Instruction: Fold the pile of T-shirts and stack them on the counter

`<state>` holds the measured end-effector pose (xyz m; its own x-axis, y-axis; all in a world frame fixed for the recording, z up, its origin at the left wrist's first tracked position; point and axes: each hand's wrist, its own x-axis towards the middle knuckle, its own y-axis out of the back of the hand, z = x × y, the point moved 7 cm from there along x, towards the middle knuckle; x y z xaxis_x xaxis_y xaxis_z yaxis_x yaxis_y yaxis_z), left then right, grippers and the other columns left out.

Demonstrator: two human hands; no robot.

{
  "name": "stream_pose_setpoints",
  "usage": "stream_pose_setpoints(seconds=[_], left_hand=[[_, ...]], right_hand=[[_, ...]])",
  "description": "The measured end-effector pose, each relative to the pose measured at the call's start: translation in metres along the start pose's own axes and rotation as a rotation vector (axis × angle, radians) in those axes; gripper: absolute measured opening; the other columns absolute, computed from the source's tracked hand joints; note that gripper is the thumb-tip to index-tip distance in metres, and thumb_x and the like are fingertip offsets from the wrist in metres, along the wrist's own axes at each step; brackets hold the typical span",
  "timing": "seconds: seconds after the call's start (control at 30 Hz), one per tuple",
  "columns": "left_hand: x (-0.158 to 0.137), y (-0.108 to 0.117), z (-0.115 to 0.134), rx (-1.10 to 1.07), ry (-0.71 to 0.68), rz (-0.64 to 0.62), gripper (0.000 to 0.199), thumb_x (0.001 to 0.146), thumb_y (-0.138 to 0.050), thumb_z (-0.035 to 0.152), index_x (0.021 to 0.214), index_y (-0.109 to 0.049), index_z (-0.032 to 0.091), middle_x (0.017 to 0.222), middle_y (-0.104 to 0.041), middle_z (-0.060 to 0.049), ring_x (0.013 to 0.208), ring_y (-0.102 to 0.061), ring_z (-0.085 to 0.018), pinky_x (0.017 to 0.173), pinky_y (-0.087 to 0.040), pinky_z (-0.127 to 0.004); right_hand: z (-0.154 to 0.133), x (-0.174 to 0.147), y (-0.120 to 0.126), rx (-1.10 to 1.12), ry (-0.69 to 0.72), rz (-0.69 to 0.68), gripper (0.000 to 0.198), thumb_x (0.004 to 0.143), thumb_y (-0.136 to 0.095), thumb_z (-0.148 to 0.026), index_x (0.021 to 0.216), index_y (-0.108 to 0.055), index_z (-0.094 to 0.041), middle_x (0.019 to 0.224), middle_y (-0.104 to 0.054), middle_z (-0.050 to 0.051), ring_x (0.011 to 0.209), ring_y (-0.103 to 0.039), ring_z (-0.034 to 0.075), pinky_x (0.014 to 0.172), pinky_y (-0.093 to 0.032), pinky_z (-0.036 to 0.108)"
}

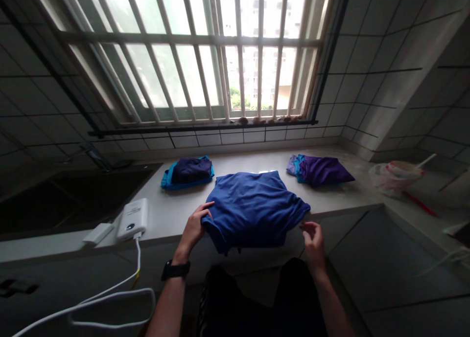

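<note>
A blue shirt [253, 207] lies spread on the white counter, its lower part draped over the front edge. At its left side, my left hand [196, 224] grips the cloth between thumb and fingers; a dark watch is on that wrist. My right hand [313, 239] hovers just off the shirt's right corner, fingers loosely bent and apart, holding nothing I can see. Behind the shirt to the left is a folded stack of dark and bright blue cloth [189, 172]. Purple and teal folded cloth [319, 169] sits behind to the right.
At left, a white power bank [133, 218] with a cable [138, 256] stands beside a small white block [98, 233], near the dark sink [73, 200]. A plastic bag [396, 176] and a red object [420, 204] lie right. A barred window [216, 39] is behind.
</note>
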<state>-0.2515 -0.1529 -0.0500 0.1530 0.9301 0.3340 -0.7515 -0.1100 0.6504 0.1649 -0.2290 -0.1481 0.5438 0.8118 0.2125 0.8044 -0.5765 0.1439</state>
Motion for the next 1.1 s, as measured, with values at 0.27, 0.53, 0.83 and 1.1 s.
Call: stream_pose_setpoints(seconds=[0.27, 0.53, 0.83, 1.1], left_hand=[[0.0, -0.002, 0.002, -0.005, 0.017, -0.019, 0.017, 0.08, -0.052, 0.026, 0.065, -0.058, 0.023, 0.132, -0.07, -0.011, 0.116, -0.067, -0.027, 0.106, -0.05, -0.042], [0.0, -0.003, 0.003, 0.014, 0.012, -0.027, 0.017, 0.081, -0.048, 0.021, 0.065, -0.055, 0.023, 0.129, -0.071, -0.011, 0.113, -0.068, -0.025, 0.104, -0.051, -0.041], [-0.001, -0.003, 0.001, -0.018, 0.018, -0.039, 0.013, 0.082, -0.05, 0.022, 0.077, -0.062, 0.023, 0.13, -0.071, -0.01, 0.118, -0.067, -0.026, 0.108, -0.049, -0.042], [0.0, -0.009, -0.007, -0.015, -0.022, -0.03, 0.043, 0.089, -0.043, 0.017, 0.128, -0.064, 0.022, 0.139, -0.065, -0.008, 0.134, -0.058, -0.021, 0.118, -0.042, -0.042]], right_hand=[[0.037, -0.022, -0.059, 0.136, -0.223, -0.268, 0.066, 0.073, -0.068, -0.069, 0.119, -0.067, -0.022, 0.127, -0.072, 0.011, 0.126, -0.062, 0.032, 0.109, -0.049, 0.048], [0.046, -0.045, -0.055, 0.174, -0.295, -0.267, 0.054, 0.068, -0.077, -0.064, 0.102, -0.077, -0.022, 0.11, -0.079, 0.012, 0.116, -0.069, 0.038, 0.105, -0.052, 0.051], [0.032, -0.03, -0.057, 0.065, -0.283, -0.265, 0.057, 0.067, -0.073, -0.058, 0.11, -0.071, -0.021, 0.114, -0.077, 0.013, 0.118, -0.068, 0.039, 0.106, -0.05, 0.052], [-0.054, 0.061, -0.042, -0.072, 0.102, -0.25, 0.055, 0.074, -0.057, -0.03, 0.127, -0.065, -0.022, 0.127, -0.071, 0.009, 0.127, -0.061, 0.031, 0.116, -0.042, 0.047]])
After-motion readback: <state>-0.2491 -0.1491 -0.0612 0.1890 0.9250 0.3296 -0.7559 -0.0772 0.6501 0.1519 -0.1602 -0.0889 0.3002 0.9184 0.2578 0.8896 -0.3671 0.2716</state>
